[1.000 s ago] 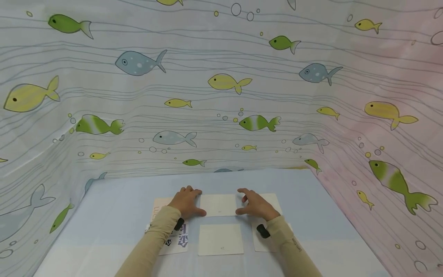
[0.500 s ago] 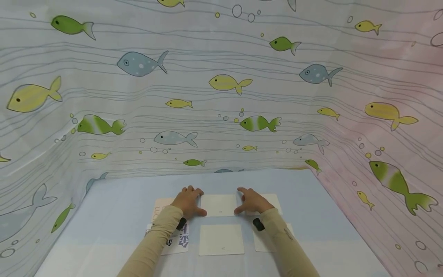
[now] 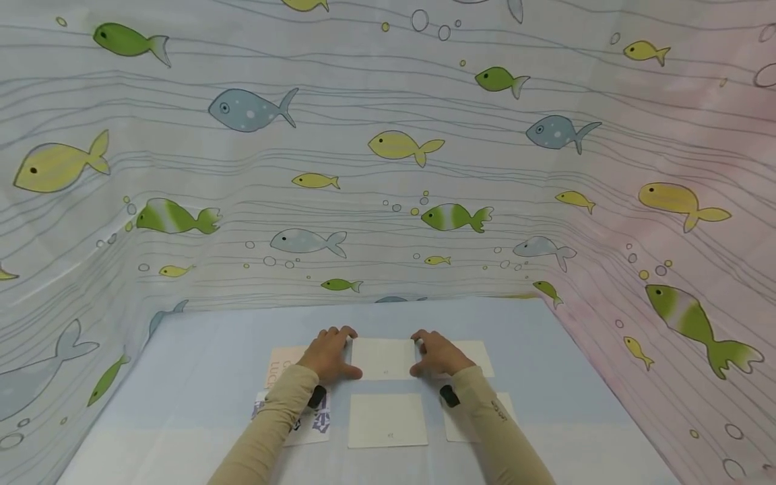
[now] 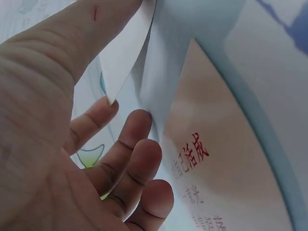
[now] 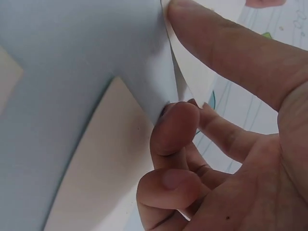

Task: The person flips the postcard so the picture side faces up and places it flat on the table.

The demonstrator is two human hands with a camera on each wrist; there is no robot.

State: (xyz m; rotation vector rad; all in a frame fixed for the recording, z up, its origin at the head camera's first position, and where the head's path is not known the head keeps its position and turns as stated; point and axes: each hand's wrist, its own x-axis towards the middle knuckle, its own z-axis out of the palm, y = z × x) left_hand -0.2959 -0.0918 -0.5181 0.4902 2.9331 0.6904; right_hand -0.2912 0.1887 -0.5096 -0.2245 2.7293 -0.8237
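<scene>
In the head view, a blank white card (image 3: 383, 359) lies between my two hands in the back row. My left hand (image 3: 330, 356) grips its left side, thumb at the near corner and a fingertip at the far one. Likewise my right hand (image 3: 441, 356) holds the right side. The left wrist view has the card (image 4: 126, 60) with its edge slightly off the surface, the other fingers loosely bent. Shadow shows under the card (image 5: 193, 72) in the right wrist view. A card with orange lettering (image 3: 279, 364) lies partly beneath my left wrist.
Nearer me lie a blank white card (image 3: 388, 421), a card with purple print (image 3: 321, 421) and a white card (image 3: 462, 428) partly under my right forearm. Another white card (image 3: 481, 356) sits behind my right hand. Fish-patterned cloth (image 3: 376, 202) walls in the pale blue table (image 3: 200, 377).
My right hand's fingers have drawn in to the white card's right edge, and its wrist has shifted left. The card appears slightly raised. My left hand has hardly moved.
</scene>
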